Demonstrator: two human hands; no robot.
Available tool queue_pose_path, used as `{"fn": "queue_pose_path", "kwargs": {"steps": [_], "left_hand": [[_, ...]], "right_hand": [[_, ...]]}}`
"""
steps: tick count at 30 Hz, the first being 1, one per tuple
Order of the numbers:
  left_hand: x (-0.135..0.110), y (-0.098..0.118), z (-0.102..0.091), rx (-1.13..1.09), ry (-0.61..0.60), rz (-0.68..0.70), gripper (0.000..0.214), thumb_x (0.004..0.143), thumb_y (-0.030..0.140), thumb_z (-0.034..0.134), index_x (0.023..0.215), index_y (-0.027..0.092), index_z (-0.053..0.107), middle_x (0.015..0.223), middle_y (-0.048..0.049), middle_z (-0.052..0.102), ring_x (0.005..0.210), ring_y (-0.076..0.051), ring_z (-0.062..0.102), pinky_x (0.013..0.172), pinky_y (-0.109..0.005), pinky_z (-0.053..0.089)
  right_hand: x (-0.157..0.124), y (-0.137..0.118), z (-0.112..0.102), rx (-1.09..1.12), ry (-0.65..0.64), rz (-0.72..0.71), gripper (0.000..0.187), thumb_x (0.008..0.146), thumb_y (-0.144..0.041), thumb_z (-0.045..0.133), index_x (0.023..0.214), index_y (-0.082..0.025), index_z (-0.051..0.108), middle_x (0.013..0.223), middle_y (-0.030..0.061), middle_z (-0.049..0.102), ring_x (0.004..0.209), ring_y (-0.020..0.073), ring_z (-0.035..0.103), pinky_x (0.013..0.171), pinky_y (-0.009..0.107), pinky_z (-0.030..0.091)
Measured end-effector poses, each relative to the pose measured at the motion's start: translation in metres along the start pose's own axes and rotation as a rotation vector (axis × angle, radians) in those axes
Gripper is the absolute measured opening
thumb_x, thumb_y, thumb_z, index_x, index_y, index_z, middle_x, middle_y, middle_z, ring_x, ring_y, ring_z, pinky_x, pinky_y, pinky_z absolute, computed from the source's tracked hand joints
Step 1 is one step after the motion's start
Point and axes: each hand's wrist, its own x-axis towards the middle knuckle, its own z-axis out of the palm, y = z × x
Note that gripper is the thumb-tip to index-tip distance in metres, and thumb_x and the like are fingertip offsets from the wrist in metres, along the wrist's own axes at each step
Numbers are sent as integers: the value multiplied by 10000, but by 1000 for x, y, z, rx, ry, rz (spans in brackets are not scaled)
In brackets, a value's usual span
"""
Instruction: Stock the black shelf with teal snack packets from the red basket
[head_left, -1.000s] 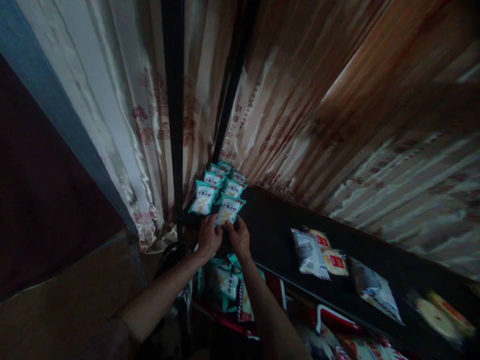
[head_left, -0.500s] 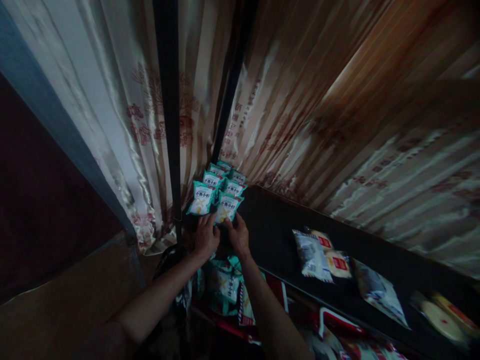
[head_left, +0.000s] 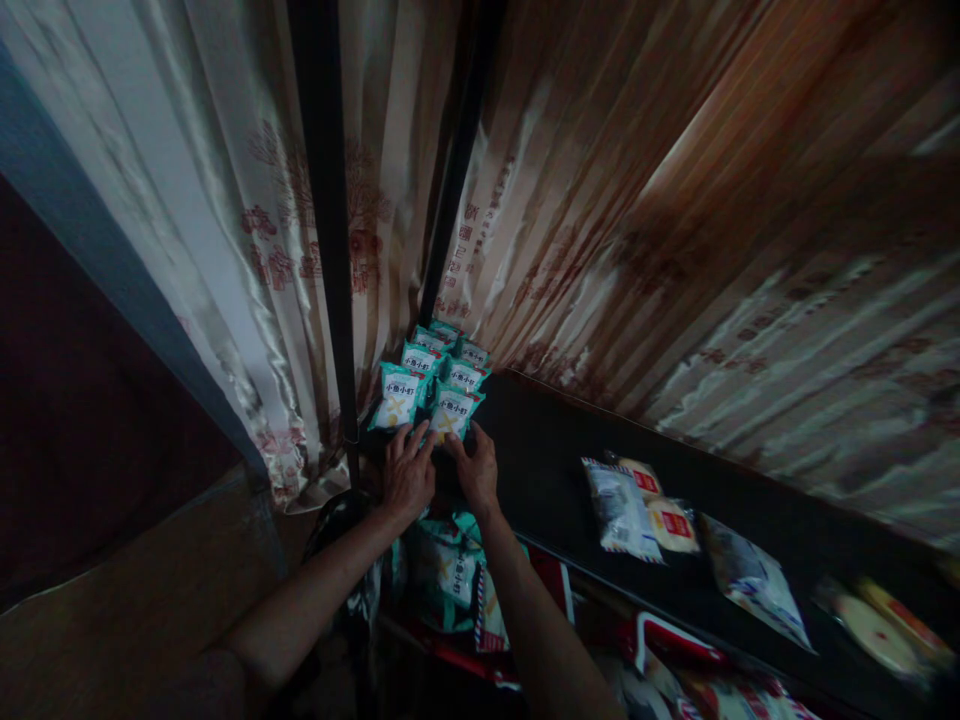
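Small green-and-white snack bags stand in two rows at the shelf's far left corner. The front right snack bag (head_left: 453, 408) leans back against the one behind it. My right hand (head_left: 477, 470) has its thumb on this bag's lower front and its fingers along the right edge. My left hand (head_left: 409, 474) is at the lower left, fingers apart and stretched out, its fingertips close to the same bag and just below the front left snack bag (head_left: 397, 396). Whether the left fingertips press on either bag I cannot tell.
Below my forearms, a red basket (head_left: 555, 585) holds more green snack bags (head_left: 444, 568). On the black shelf (head_left: 532, 440) to the right lie several bread packets (head_left: 621, 508). A dark upright post (head_left: 330, 240) rises at the left, with patterned curtains (head_left: 600, 220) behind.
My left hand's fingers have spread and shifted slightly left from the front right bag. My right hand stays at that bag. The view has moved a little.
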Motion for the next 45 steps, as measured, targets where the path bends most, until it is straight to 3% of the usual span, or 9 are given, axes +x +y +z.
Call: {"fn": "queue_pose_path", "kwargs": {"steps": [8,14,21,27,33,36,40,45], "left_hand": [[-2,-5,6,6,-22,19,554,805,102,438,1341,237,473,1408,-38,480,1340,-264,315,1071,-495,307],[-4,-6,10,1,-13,19,561,813,109,421,1362,221,440,1423,-38,462,1355,-261,296,1066,-487,300],[-5,-7,12,6,-2,20,551,836,105,382,1381,183,404,1450,-58,423,1375,-254,261,1067,-477,299],[-9,-9,11,5,76,137,485,812,96,409,1284,162,504,1382,-101,483,1341,-259,322,1079,-479,311],[-25,-3,9,-111,120,362,356,783,54,417,1062,144,618,1080,-105,618,1123,-232,490,969,-433,450],[-45,5,13,-141,32,418,297,791,56,404,944,159,637,949,-84,627,1000,-209,525,873,-380,495],[-76,15,23,-73,-195,392,235,794,70,410,772,169,622,824,-76,603,881,-193,541,787,-332,506],[-100,19,34,45,-522,266,227,765,56,449,857,156,631,944,-90,617,982,-205,545,868,-320,487]], "right_hand": [[1,-1,5,31,-75,10,683,782,-545,493,1313,-117,494,1269,165,579,1162,272,538,987,409,400],[-2,-4,5,19,-14,-23,703,764,-546,520,1279,-68,512,1293,208,545,1214,291,494,1019,413,369],[-6,-5,3,44,-32,15,709,784,-580,481,1296,-90,501,1304,188,539,1219,271,495,1035,405,363],[-13,-2,-1,58,35,-7,656,813,-569,447,1253,-91,532,1262,182,567,1183,261,516,1015,401,386],[-35,8,-11,153,110,54,574,807,-543,468,1162,-107,583,1146,177,620,1020,240,598,873,369,475],[-51,11,-20,205,147,64,488,822,-504,463,1100,-126,600,1095,151,645,1001,230,603,878,369,466],[-82,18,-35,319,113,115,421,844,-489,450,1055,-155,596,951,88,679,841,188,634,786,326,487],[-127,43,-49,187,40,138,353,847,-446,430,927,-172,639,809,55,686,745,188,629,720,307,473]]}}
